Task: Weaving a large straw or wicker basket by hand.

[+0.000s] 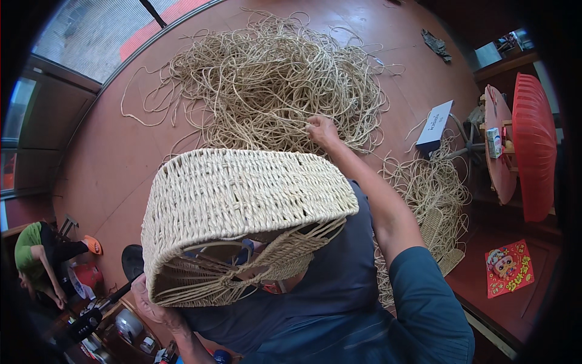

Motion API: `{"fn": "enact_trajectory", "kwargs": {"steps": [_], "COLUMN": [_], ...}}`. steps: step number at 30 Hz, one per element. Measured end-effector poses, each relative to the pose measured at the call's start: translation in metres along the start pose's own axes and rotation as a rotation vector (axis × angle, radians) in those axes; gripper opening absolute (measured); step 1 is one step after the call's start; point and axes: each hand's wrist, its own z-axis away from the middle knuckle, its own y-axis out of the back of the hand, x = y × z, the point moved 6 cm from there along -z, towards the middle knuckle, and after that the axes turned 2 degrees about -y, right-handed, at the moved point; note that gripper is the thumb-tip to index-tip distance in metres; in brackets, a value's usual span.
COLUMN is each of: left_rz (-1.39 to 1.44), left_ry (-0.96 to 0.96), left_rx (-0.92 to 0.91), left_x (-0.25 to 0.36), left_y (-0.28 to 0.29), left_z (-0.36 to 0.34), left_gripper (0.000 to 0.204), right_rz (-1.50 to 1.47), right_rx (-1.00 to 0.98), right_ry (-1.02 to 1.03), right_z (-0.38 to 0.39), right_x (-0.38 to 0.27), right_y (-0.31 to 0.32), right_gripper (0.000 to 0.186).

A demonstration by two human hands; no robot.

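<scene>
The right hand (321,130) is stretched far out with its grip pinched closed on a strand of the pale cord (273,79), at the near edge of the big loose tangle that spreads over the reddish floor (115,151). The left hand (148,303) grips the lower left rim of the woven basket (242,200), fingers curled round the edge; only part of that hand shows beneath the weave.

The basket sits near, on the person's lap, tipped on its side so that its tightly woven wall faces up and its open frame, crossed by a few strands, faces the person. The right forearm runs from the teal sleeve (424,297) up past the basket's right end to the cord.

To the right of that arm lies a second, smaller heap of cord (433,188), with a flat woven piece (445,258) at its near end. Farther right are a white box (435,124), a round red stand (500,142) and a red ribbed lantern-like shape (533,145). A red paper picture (509,267) lies near right. At the near left another person (36,258) in green bends over.
</scene>
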Motion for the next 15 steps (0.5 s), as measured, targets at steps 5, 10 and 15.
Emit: {"fn": "enact_trajectory", "kwargs": {"steps": [5, 10, 15], "left_rz": [-0.017, -0.009, -0.047], "left_ry": [0.000, -0.035, -0.011], "left_rx": [0.012, 0.018, 0.018], "left_x": [-0.001, -0.008, 0.001], "left_y": [0.008, 0.005, -0.004], "left_z": [0.000, -0.004, -0.008], "left_gripper": [0.043, 0.041, 0.045], "right_rz": [-0.297, -0.546, -0.952], "right_rx": [-0.197, -0.123, -0.054], "right_ry": [0.072, 0.237, 0.451], "right_z": [0.059, 0.101, 0.163], "right_x": [-0.067, -0.135, -0.182], "right_y": [0.013, 0.102, 0.180], "right_gripper": [0.022, 0.018, 0.017]}}
